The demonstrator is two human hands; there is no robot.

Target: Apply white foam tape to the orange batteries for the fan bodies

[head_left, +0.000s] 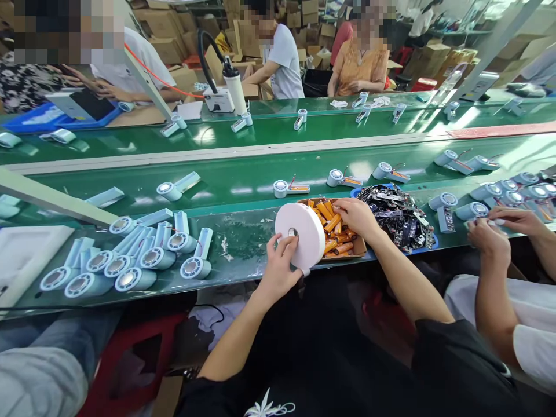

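At center, your left hand (284, 260) grips the white roll (300, 236), fingers at its central hole. Just right, your right hand (357, 217), partly closed, touches the orange batteries (336, 229); you can't tell whether it grips one.

White is seen on the tape roll (311, 229), orange on batteries (332, 223) beside it, green on the conveyor belt (243, 174) beyond it, pale blue on fan housings (158, 258) left of it.

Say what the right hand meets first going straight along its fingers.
The right hand would probably meet the orange cells at its fingertips first, with the white roll beyond; depth is hard to judge.
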